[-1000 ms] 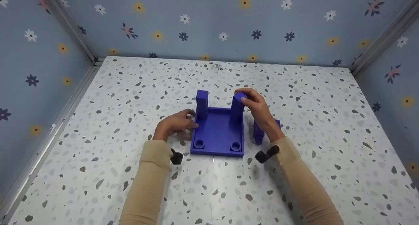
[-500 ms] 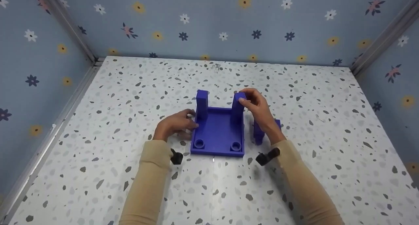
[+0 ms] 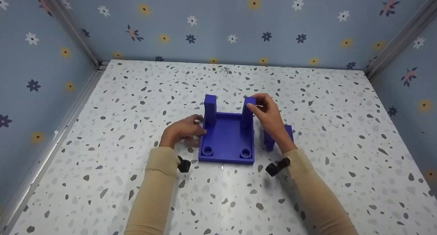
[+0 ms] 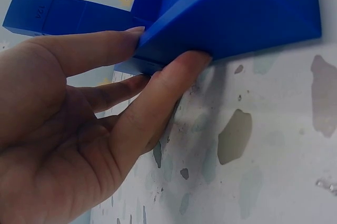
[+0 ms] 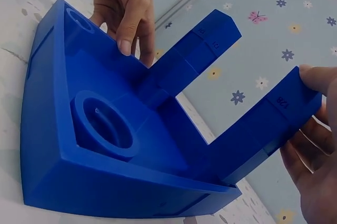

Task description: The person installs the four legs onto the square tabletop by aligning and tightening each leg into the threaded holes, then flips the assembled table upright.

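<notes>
Blue post point(image 5: 258, 132) apparently between fingers point(image 5: 320, 139).

In the left wrist view, upper left, we read what looks like "12A" near the end of a blue, square-sided plastic post point(image 4: 68, 13). In the right wrist view, we make out "128" or "12B" on the blue, square-sided right-hand post point(image 5: 263, 126); marks on the upper-centre blue post point(image 5: 190, 54) stay unclear.

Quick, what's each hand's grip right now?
Left hand: closed, pinching the side wall of the blue tray.
Right hand: closed, holding the right upright post near its top.
</notes>
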